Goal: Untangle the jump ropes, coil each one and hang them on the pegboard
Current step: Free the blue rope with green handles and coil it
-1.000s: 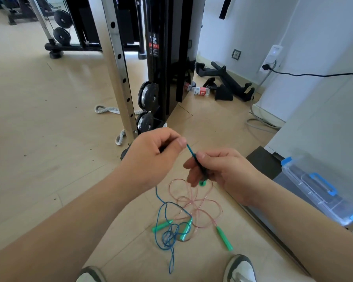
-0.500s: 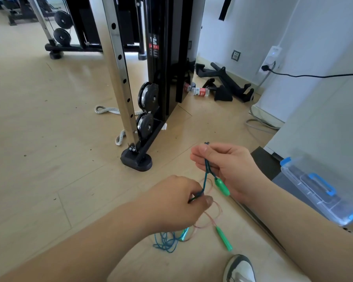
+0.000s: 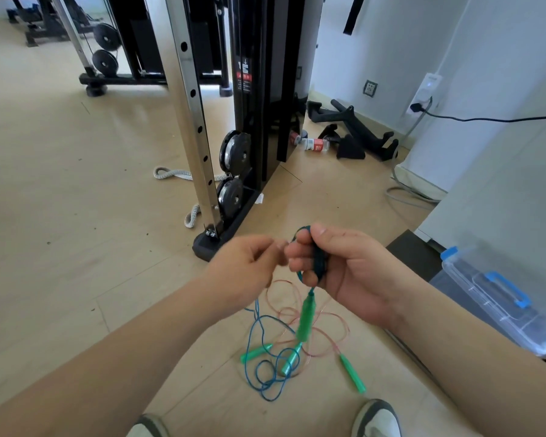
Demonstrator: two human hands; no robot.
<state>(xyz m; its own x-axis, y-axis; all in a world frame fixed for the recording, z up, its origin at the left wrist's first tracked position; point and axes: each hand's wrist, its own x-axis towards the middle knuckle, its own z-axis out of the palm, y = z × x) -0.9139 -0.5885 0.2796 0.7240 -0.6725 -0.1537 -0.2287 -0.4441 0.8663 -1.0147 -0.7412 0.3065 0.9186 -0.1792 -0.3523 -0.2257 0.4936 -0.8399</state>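
My right hand grips several small loops of the blue jump rope, wound into its palm. One green handle dangles just below that hand. My left hand, blurred, sits right beside it and pinches the blue strand that drops to the floor. On the floor the rest of the blue rope lies tangled with a thin pink jump rope. Three more green handles lie there: one at the left, one in the middle, one at the right. No pegboard is in view.
A gym machine's steel post and black foot stand just beyond my hands. A clear plastic box with blue latches sits at the right beside a white wall. My shoes are at the bottom edge.
My left hand has come up from low near the floor to beside my right hand. More blue rope is wound in my right hand, and the green handle hangs lower.
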